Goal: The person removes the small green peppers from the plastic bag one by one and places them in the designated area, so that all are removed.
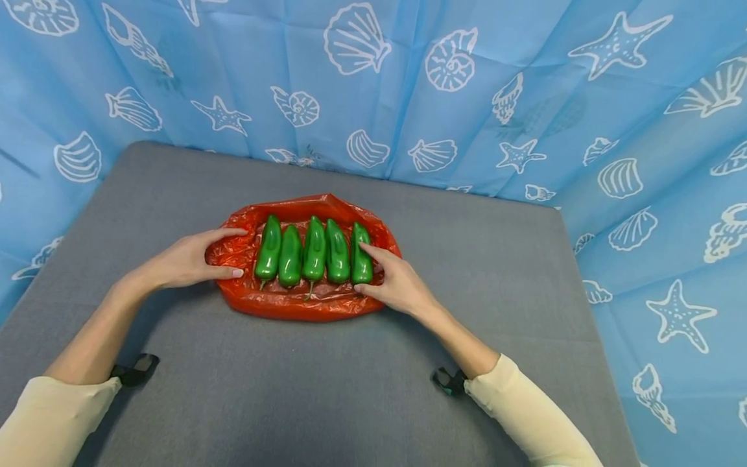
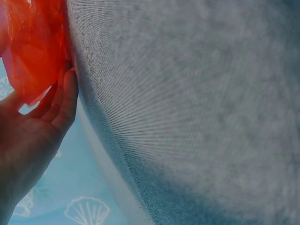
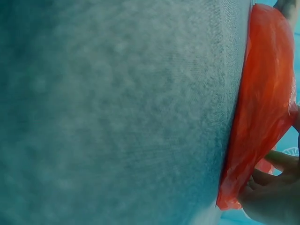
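Note:
A red plastic bag lies spread on the grey table, its rim standing up around several green peppers set in a row. My left hand holds the bag's left end, thumb and forefinger reaching over the rim. In the left wrist view, the left hand's fingers lie along the outside of the bag. At the other end my right hand grips the bag, its forefinger and thumb near the rightmost pepper. The right wrist view has this hand against the red plastic.
The grey table reaches forward to a blue curtain printed with white shells and starfish, which hangs along the back and right. Dark wrist straps sit near both cream sleeves.

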Available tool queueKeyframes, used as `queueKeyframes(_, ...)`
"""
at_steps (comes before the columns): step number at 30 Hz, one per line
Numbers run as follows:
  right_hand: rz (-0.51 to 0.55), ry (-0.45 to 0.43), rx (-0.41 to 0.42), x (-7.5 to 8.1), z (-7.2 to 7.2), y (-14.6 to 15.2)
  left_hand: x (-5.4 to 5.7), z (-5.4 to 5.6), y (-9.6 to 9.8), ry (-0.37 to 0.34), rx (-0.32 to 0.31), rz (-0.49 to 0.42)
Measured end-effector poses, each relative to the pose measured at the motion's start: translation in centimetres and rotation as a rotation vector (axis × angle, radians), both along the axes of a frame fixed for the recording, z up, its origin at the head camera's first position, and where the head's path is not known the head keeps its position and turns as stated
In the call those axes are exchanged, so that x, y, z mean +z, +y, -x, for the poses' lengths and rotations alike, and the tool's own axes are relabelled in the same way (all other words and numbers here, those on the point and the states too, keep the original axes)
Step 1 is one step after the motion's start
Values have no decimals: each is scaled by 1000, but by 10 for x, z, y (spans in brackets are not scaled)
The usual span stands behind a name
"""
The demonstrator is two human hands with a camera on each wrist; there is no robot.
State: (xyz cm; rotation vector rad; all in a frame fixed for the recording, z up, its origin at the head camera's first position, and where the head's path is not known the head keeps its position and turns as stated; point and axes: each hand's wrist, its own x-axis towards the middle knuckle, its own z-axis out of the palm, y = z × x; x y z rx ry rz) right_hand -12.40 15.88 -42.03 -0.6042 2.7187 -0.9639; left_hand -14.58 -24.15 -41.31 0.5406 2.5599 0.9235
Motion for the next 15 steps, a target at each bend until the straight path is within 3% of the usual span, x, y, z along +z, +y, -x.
queueKeyframes(7, -47, -10, -3, -1, 2, -4, 2, 0, 0, -21, -3, -3)
queueKeyframes(15, -27, 19, -28, -4, 1, -4, 3, -1, 0, -27, -8, 3)
